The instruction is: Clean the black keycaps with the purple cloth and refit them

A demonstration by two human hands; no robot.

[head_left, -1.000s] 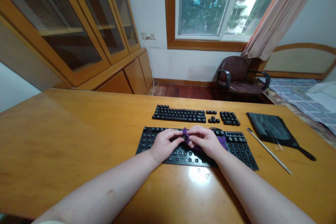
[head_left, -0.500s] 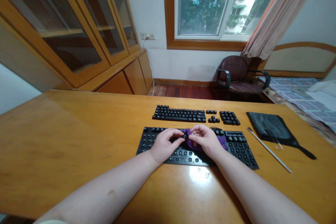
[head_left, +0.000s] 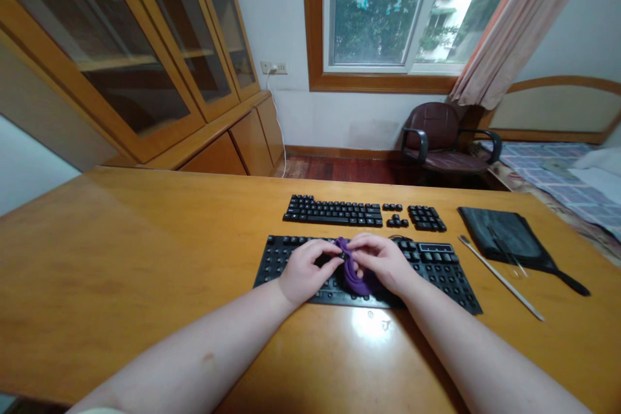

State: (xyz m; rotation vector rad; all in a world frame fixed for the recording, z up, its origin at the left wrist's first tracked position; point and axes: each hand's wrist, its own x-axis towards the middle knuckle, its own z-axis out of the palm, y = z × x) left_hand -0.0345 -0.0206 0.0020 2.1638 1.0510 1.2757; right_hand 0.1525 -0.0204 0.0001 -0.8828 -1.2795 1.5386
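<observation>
Over a black keyboard (head_left: 339,299) with most of its keycaps off, both hands meet near the middle. My left hand (head_left: 306,269) pinches a small black keycap (head_left: 343,255) between thumb and fingertips. My right hand (head_left: 384,261) is closed on a purple cloth (head_left: 355,279), its upper edge pressed against the keycap. The rest of the cloth hangs down over the keyboard. Behind the keyboard, loose black keycaps (head_left: 332,212) lie in keyboard order, with a number-pad group (head_left: 427,217) at their right.
To the right on the wooden desk (head_left: 145,239) lie a thin long-handled brush (head_left: 504,281) and a black pouch (head_left: 504,236) with a wire tool (head_left: 514,264) on it. Past the desk stand an armchair (head_left: 436,132), a bed (head_left: 543,168) and a glass-door cabinet (head_left: 194,110).
The purple cloth has shifted: its part right of my right hand is gone from there, and it now hangs in a fold between the hands. Both hands stay at nearly the same spot.
</observation>
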